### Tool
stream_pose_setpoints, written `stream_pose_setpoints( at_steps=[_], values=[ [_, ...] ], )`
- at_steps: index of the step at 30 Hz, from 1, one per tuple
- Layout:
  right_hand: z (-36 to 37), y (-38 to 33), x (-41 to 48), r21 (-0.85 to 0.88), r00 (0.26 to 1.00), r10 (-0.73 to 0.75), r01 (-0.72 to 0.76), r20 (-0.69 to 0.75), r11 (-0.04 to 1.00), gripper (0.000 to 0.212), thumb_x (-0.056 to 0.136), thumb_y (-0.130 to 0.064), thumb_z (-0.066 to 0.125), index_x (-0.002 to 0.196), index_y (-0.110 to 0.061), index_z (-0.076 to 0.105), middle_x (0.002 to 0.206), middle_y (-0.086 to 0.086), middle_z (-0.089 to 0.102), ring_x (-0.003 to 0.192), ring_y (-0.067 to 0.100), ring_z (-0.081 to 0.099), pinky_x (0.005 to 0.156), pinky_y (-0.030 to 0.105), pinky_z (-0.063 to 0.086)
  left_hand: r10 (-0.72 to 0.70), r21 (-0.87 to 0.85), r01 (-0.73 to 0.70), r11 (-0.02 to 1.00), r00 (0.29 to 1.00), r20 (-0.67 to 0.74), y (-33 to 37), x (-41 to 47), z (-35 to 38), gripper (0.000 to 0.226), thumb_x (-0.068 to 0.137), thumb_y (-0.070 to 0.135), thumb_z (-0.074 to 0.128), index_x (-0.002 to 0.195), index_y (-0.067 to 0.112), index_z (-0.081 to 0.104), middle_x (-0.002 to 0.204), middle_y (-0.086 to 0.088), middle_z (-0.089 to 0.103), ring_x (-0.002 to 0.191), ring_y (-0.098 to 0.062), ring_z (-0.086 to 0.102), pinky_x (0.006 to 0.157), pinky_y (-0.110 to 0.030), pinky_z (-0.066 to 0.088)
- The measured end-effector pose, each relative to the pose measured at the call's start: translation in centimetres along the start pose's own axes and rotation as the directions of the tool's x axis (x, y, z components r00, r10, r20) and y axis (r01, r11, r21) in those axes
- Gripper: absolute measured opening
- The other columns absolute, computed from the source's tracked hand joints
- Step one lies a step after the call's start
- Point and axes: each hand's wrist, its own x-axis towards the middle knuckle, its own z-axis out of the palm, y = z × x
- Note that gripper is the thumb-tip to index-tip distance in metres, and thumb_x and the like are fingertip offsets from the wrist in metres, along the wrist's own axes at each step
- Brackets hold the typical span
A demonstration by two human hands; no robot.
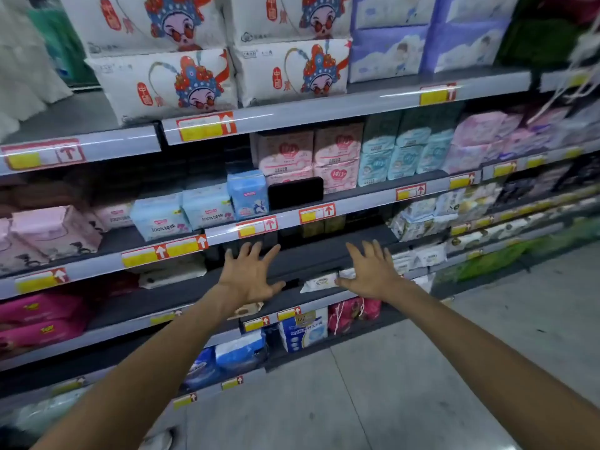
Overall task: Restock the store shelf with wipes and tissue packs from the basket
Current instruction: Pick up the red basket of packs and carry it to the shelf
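**Empty hands at the shelf: fetch the next pack**

Both hands are spread wide with nothing in them. The left hand [248,274] and the right hand [370,272] hover palm-down in front of a dark, mostly bare shelf [311,254], fingers splayed and apart from each other.

Just beside the right thumb lies a small white pack [319,281], flat on the board below. Above the left fingertips stand light blue packs [207,206] and, beside them, a black phone [295,192] leaning on the shelf edge. Further up sit large white packs with a cartoon face [168,82].

The basket is not in view, so the stock to be placed cannot be seen here.

Judging from the bare hands, the step in hand is to go back for another pack. To do it well, pick one matching the neighbours, bring it in flat and label-forward, and slide it into the dark gap beyond the fingertips without knocking the phone.
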Motion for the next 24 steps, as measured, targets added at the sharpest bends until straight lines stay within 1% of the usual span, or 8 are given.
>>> stream_pose_setpoints(
  at_steps=[4,9,12,15,18,20,22,24],
  values=[
    [-0.6,5.0,-1.1,0.026,0.989,0.145,-0.145,-0.019,0.989,0.096,0.091,-0.068,0.054,0.163,-0.022,0.009,0.168,0.017,0.008,0.156,0.04,-0.002,0.125,0.057,0.007,0.15,0.005,-0.15,0.989,0.987,-0.048,3.8,3.5,-1.1,0.093,0.09,0.082,0.036,0.164,0.038,0.0,0.17,-0.01,0.021,0.157,-0.034,0.018,0.123,-0.061,0.021],
    [-0.8,16.5,-1.6,0.067,0.954,0.301,-0.299,-0.014,0.952,0.099,0.09,-0.071,0.053,0.163,-0.023,0.007,0.169,0.016,0.009,0.156,0.041,0.002,0.124,0.057,0.01,0.318,0.045,-0.316,0.948,0.947,-0.042,13.4,9.0,-2.7,0.093,0.089,0.082,0.037,0.165,0.039,0.003,0.169,-0.009,0.023,0.155,-0.032,0.021,0.121,-0.057,0.026],
    [-0.9,25.4,-1.9,0.109,0.923,0.383,-0.377,-0.03,0.92,0.1,0.088,-0.071,0.056,0.163,-0.024,0.009,0.168,0.017,0.012,0.156,0.04,0.007,0.123,0.056,0.012,0.394,0.057,-0.391,0.918,0.918,-0.038,21.3,13.0,-3.9,0.099,0.081,0.088,0.021,0.165,0.038,0.007,0.167,-0.01,0.028,0.153,-0.033,0.026,0.118,-0.053,0.033],
    [-1.0,35.2,-2.8,0.145,0.896,0.443,-0.436,-0.023,0.888,0.099,0.088,-0.07,0.058,0.162,-0.02,0.014,0.164,0.019,0.02,0.153,0.039,0.015,0.122,0.056,0.016,0.479,0.072,-0.476,0.876,0.877,-0.028,30.6,18.1,-5.2,0.094,0.086,0.084,0.031,0.164,0.037,0.013,0.165,-0.008,0.032,0.15,-0.03,0.033,0.114,-0.047,0.038],
    [-1.3,44.5,-4.6,0.172,0.859,0.512,-0.507,0.018,0.845,0.101,0.086,-0.074,0.056,0.16,-0.018,0.018,0.161,0.019,0.026,0.151,0.039,0.02,0.12,0.056,0.022,0.549,0.098,-0.544,0.833,0.835,-0.031,40.3,22.9,-7.0,0.101,0.077,0.088,0.02,0.163,0.036,0.017,0.162,-0.008,0.038,0.144,-0.03,0.044,0.105,-0.044,0.048],
    [-1.8,50.0,-6.1,0.2,0.831,0.556,-0.547,0.015,0.813,0.099,0.087,-0.073,0.056,0.16,-0.018,0.019,0.16,0.019,0.03,0.149,0.038,0.023,0.119,0.054,0.024,0.59,0.102,-0.585,0.805,0.807,-0.025,46.3,25.7,-8.1,0.097,0.082,0.086,0.025,0.164,0.036,0.016,0.161,-0.008,0.039,0.141,-0.031,0.046,0.1,-0.046,0.05],
    [-2.6,54.9,-7.9,0.23,0.8,0.599,-0.589,0.03,0.775,0.097,0.089,-0.071,0.055,0.161,-0.019,0.015,0.162,0.019,0.026,0.15,0.038,0.021,0.119,0.053,0.021,0.641,0.118,-0.636,0.763,0.767,-0.012,52.0,28.0,-8.9,0.091,0.088,0.082,0.034,0.164,0.035,0.015,0.157,-0.009,0.041,0.136,-0.032,0.049,0.097,-0.046,0.053],
    [-3.3,59.4,-9.5,0.259,0.763,0.645,-0.631,0.038,0.732,0.097,0.09,-0.069,0.055,0.162,-0.019,0.014,0.164,0.019,0.023,0.152,0.039,0.018,0.121,0.055,0.018,0.699,0.145,-0.692,0.708,0.715,-0.002,57.4,30.0,-9.6,0.091,0.089,0.08,0.035,0.164,0.034,0.014,0.156,-0.011,0.04,0.137,-0.032,0.047,0.098,-0.046,0.052]
  ],
)
